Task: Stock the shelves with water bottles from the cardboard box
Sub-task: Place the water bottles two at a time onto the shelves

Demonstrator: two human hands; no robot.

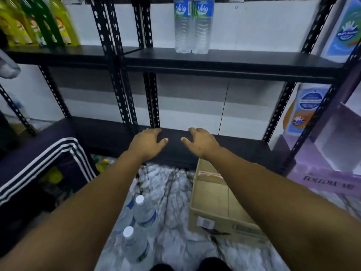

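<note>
We are standing in front of the black shelves, and both of our hands are reaching out over the lower shelf [230,145] with nothing in them: the left hand [149,142] and the right hand [199,142] are held apart from each other, fingers loosely spread and slightly bent, gripping no bottle. Two water bottles [192,26] are already standing upright, touching side by side, on the middle shelf [254,61], so we are judging the stocking as begun but far from done, since the rest of that shelf and the lower one are showing bare board. The cardboard box [220,218] is sitting open on the marbled floor [172,184] below our right forearm; the part of its inside that we are seeing is looking empty, though the arm is hiding some of it. Two more water bottles with white caps [139,199] are standing on the floor near our feet, left of the box, and these are what we are judging to be waiting their turn. Yellow and green bottles [39,22] are filling the neighbouring shelf at upper left.
</note>
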